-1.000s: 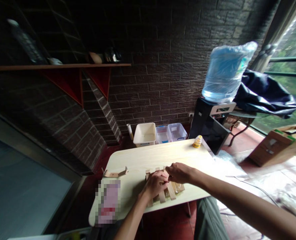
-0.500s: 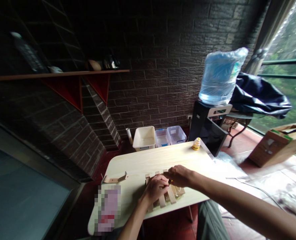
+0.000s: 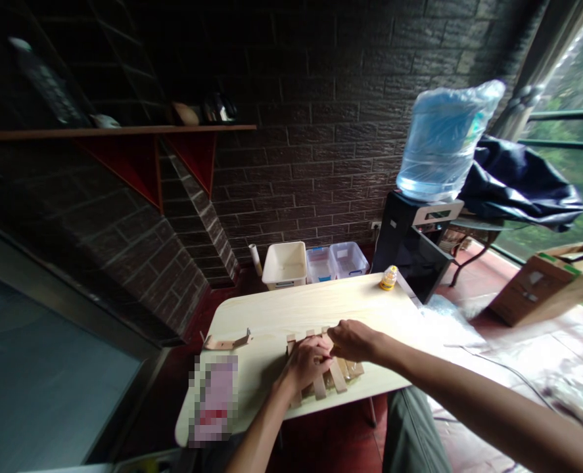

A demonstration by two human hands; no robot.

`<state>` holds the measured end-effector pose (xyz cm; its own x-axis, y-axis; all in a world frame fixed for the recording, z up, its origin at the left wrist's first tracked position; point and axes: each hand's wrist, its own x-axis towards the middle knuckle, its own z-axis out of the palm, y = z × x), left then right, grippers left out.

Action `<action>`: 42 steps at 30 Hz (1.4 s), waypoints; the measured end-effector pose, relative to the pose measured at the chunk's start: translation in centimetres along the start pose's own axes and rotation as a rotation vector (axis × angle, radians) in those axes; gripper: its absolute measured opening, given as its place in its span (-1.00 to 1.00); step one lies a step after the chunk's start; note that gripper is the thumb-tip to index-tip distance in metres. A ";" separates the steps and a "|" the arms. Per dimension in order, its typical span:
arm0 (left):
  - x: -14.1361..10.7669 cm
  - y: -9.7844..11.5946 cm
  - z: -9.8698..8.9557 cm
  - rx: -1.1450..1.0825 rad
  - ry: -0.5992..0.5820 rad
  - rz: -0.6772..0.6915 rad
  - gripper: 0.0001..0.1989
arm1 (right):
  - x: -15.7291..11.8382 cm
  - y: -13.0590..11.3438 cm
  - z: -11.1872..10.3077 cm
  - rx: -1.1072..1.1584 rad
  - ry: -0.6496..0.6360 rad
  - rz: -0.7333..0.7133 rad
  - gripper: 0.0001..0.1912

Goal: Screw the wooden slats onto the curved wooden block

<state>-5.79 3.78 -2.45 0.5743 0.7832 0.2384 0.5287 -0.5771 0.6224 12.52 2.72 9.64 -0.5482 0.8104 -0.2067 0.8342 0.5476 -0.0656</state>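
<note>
- Presently, in the head view, the left hand lies over a slatted wooden piece, its fingers bent against the slats; whether it grips one cannot be told.
- The right hand is closed in a fist just beside the left one, above the same piece; anything inside it is too hidden to tell.
- The slatted piece rests near the near edge of the pale tabletop, right of its middle, with several flat slats lying side by side.
- On the left of the tabletop is a thin wooden part with an upturned right end; nearer, a pinkish item is blurred out.
- At the far right corner stands a small clear container with a yellow base.
- Beyond the far edge are a cream bin and two clear bins, with a white roll to their left.
- Farther right, a blue water jug tops a black dispenser.
</note>
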 end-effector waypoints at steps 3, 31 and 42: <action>-0.1 -0.2 0.1 -0.009 0.001 -0.016 -0.93 | 0.5 -0.1 0.3 0.010 -0.025 0.048 -0.66; 0.0 -0.7 0.3 -0.027 -0.012 0.052 -0.93 | 0.6 -0.6 1.0 -0.013 0.001 0.041 -0.64; -0.1 0.1 -0.2 -0.007 -0.010 0.064 -0.89 | 0.0 -1.1 0.4 -0.132 0.041 -0.102 -0.72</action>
<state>-5.94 3.71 -2.28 0.6133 0.7420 0.2706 0.4864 -0.6248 0.6108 11.59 2.05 9.32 -0.6342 0.7553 -0.1652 0.7602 0.6481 0.0449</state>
